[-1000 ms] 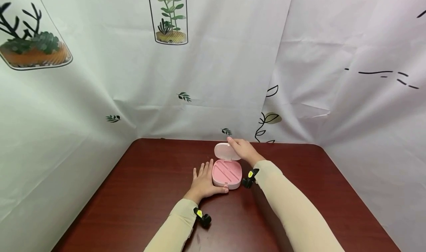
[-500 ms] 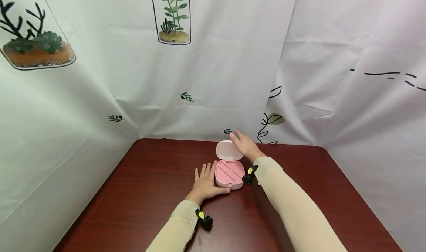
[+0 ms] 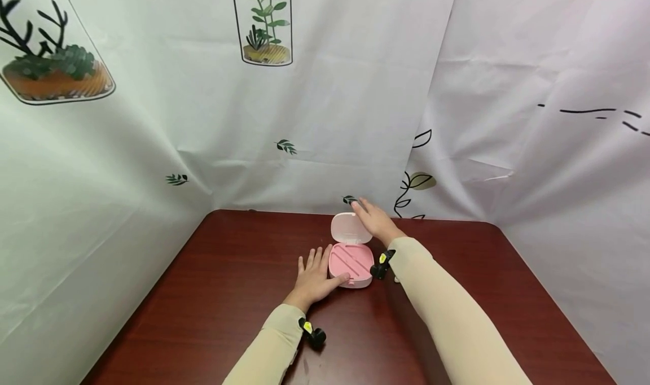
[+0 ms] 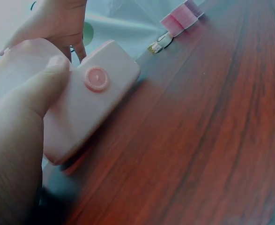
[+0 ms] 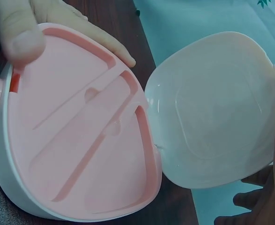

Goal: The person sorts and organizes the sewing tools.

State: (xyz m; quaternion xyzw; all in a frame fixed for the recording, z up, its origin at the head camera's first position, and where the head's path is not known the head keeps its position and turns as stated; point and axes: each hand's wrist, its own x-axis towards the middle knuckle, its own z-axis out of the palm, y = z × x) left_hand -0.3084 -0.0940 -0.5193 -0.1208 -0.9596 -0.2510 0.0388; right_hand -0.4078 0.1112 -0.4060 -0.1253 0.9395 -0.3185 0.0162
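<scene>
A pink-and-white hinged case stands on the table with its lid raised at the back. Its pink inner tray has long diagonal grooves and holds nothing. My left hand lies against the case's left side, fingers spread and straight, with the thumb resting over the front rim. Below that thumb is a round pink button on the front wall. My right hand is at the lid's right edge, fingers mostly straight; the thumb appears to touch the lid's edge.
A small pink block-like item with a clear, gold-tipped end lies on the table to the right. In the head view my right sleeve mostly hides it. The brown table meets a white patterned curtain behind.
The lid has tilted further back. My right hand has loosened from its edge and straightened its fingers. My left thumb has moved from the front wall up onto the rim.
</scene>
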